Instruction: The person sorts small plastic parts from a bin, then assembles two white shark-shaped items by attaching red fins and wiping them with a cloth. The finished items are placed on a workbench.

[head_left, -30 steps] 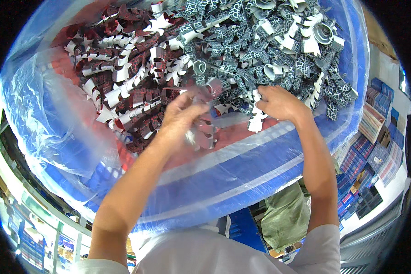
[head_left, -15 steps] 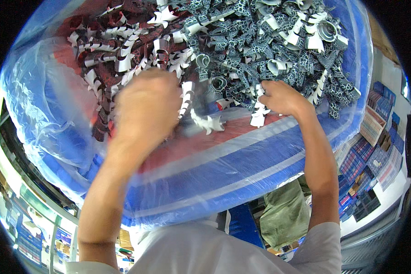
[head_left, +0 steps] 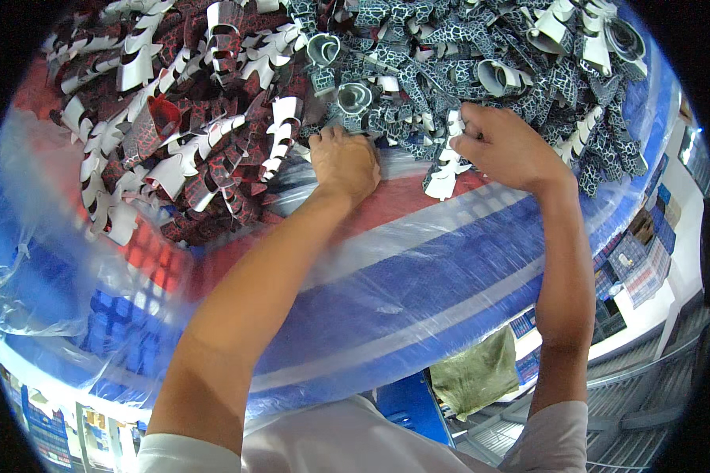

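Observation:
My right hand (head_left: 511, 148) pinches a white curled strip (head_left: 447, 162) with notched edges at the front of a heap of grey-and-black crackle-patterned strips (head_left: 418, 67). My left hand (head_left: 345, 163) reaches in at the near edge of that heap, beside its border with the red-and-black crackle-patterned strips (head_left: 213, 118). The left fingers are bent and closed; whatever they hold is hidden beneath them. Just left of this hand lies a white-backed curled strip (head_left: 280, 134) with jagged edges.
Both heaps lie on a large red, white and blue striped sheet (head_left: 418, 260) under clear plastic film (head_left: 47, 268), with a raised near rim. Below the rim are a green cloth (head_left: 477, 374) and a blue surface (head_left: 414, 406). Stacked blue packages (head_left: 627, 256) stand at the right.
My left hand has moved right, from the red-and-black strips to the edge of the grey heap. My right hand keeps its pinch on the white strip. The view has shifted.

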Action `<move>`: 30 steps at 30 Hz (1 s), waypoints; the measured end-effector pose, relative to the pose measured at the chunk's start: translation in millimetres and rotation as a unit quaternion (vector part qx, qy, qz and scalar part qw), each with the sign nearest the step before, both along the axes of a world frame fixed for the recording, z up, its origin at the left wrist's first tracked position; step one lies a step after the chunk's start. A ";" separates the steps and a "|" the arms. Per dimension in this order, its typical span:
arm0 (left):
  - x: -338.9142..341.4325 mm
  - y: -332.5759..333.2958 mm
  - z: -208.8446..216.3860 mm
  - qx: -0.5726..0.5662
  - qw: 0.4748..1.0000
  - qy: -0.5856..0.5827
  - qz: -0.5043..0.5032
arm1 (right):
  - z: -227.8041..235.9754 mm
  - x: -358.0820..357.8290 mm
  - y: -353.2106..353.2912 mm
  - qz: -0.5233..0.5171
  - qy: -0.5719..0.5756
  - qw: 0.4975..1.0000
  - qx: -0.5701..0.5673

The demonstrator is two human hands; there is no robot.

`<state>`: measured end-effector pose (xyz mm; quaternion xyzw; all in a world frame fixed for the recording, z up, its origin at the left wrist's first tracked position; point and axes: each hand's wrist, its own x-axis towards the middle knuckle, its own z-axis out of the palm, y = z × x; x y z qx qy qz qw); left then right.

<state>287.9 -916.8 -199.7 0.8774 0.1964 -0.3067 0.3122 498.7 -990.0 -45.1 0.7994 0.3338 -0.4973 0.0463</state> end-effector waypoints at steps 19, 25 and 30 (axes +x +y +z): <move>-9.8 20.4 81.0 -0.068 0.940 -0.249 0.223 | -0.3 4.8 1.7 -0.053 0.034 0.998 -0.006; -40.0 92.0 164.3 -0.095 0.957 -0.190 0.200 | 3.5 4.0 8.4 -0.035 0.017 0.999 -0.006; -74.7 194.0 231.8 -0.141 0.953 -0.087 0.253 | 11.7 4.8 17.4 0.005 0.004 0.996 -0.092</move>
